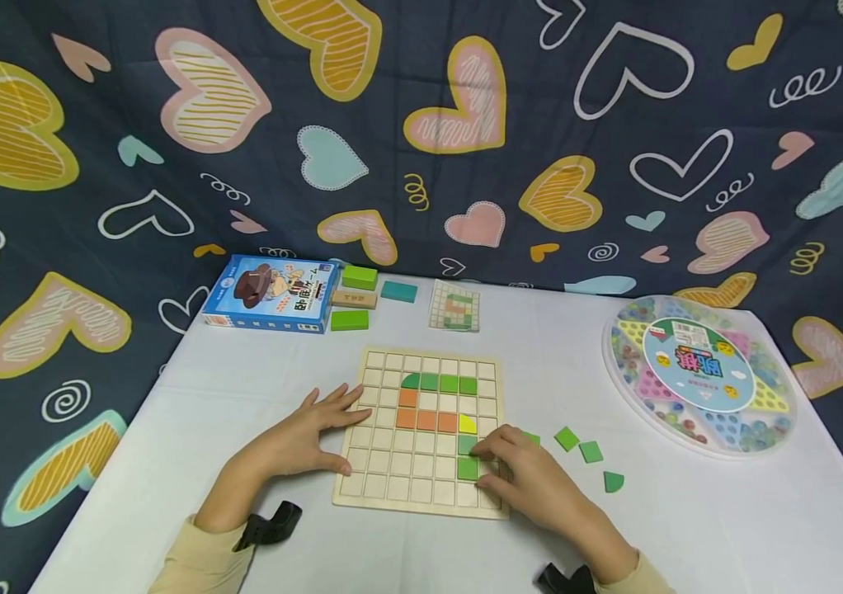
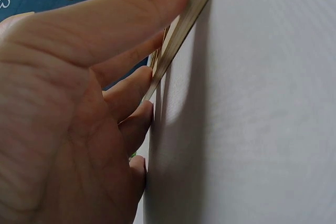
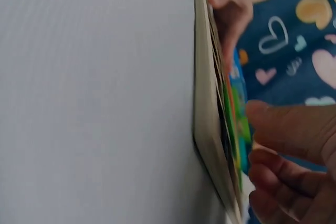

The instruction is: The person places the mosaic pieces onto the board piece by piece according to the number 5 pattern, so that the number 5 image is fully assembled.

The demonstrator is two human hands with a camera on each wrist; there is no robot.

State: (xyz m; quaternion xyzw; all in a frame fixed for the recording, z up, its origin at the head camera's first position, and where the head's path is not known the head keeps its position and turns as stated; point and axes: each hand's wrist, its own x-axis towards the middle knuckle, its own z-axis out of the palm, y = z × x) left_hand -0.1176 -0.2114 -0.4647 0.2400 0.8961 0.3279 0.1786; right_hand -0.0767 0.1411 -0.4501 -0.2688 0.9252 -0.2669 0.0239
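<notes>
At far left stands a flat blue cardboard game box (image 1: 273,293) with a brown-hatted cartoon figure, its large dark lettering seeming to end in "ゲーム". Before it, the left hand (image 1: 299,437) has its fingers spread and released, touching the left edge of a square pale wooden grid board (image 1: 417,466). Beside the box lie bright green blocks (image 1: 359,277), a teal block (image 1: 398,291) and a tan wooden block (image 1: 353,299) whose marks are too small to read. The board carries green, orange, yellow and teal tiles; behind it lies a small printed pattern card (image 1: 454,305). The right hand (image 1: 529,474) covers part of the board's right side, fingers loosely bent, nothing visible between them and the thumb. Loose green tiles (image 1: 566,438) lie beyond it, then a round clear marble-game case (image 1: 770,433) with a barcode label (image 1: 691,333). White cloth covers the counter (image 1: 726,528), before a dark heart-patterned curtain (image 1: 421,231).
</notes>
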